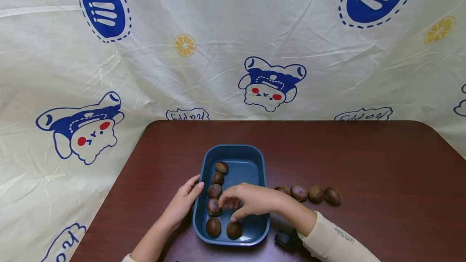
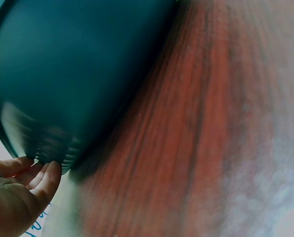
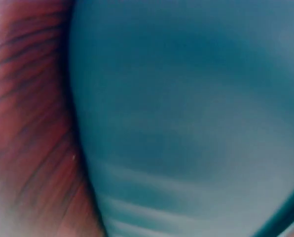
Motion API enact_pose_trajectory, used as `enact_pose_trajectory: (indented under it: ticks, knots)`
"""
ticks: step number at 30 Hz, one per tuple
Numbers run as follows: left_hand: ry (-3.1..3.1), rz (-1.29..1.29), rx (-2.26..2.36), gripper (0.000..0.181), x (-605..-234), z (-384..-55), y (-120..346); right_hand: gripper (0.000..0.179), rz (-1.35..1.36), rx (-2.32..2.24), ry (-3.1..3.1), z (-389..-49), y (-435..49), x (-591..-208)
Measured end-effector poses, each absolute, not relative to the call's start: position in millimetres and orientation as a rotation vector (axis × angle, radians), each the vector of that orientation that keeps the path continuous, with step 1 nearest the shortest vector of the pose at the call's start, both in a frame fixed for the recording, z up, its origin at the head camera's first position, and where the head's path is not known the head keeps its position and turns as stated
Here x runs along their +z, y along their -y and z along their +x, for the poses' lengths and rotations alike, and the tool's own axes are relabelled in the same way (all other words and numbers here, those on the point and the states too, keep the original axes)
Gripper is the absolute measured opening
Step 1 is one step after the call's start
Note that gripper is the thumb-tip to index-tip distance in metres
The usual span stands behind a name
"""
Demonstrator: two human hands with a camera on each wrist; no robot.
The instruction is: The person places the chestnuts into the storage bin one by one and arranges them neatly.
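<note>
A blue rectangular tray [image 1: 245, 169] stands on the table, with several brown chestnuts [image 1: 214, 191] in a row along its left side. One more chestnut [image 1: 234, 229] lies near the tray's front edge, beside the lowest of that row. My left hand [image 1: 183, 199] grips the left wall, thumb at the rim; the left wrist view shows its fingers [image 2: 47, 180] against the tray's outer side. Over the inside of the tray is my right hand [image 1: 251, 200], fingers loosely bent and spread from the thumb. Its thumb tip is right by the front chestnut; contact is unclear.
Outside the tray, to its right, several chestnuts [image 1: 316, 194] form a line on the dark wooden table [image 1: 382, 173], partly behind the right forearm. A black object [image 1: 287, 241] is by the right sleeve. A printed white sheet [image 1: 218, 76] hangs behind the table.
</note>
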State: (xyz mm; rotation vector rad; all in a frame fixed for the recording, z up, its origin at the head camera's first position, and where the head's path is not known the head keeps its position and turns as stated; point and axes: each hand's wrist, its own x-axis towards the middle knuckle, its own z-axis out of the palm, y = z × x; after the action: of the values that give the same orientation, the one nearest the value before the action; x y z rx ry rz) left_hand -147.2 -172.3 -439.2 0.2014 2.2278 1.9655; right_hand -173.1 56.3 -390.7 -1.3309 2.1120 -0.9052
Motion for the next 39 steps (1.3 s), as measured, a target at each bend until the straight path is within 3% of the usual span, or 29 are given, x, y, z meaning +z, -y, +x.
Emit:
enact_pose_trajectory:
  ticks: [12, 24, 39]
  knots:
    - [-2.222, 0.204, 1.968, 0.048, -438, -146, 172, 0.035, -1.217, -1.358, -2.188, -167, -74, -387]
    - [-2.22, 0.212, 1.975, 0.045, -437, -146, 172, 0.036, -1.129, -1.591, -2.461, -152, -125, -381]
    - [-2.211, 0.197, 1.974, 0.047, -437, -146, 172, 0.04, -0.881, -1.492, -2.883, -138, -209, -383]
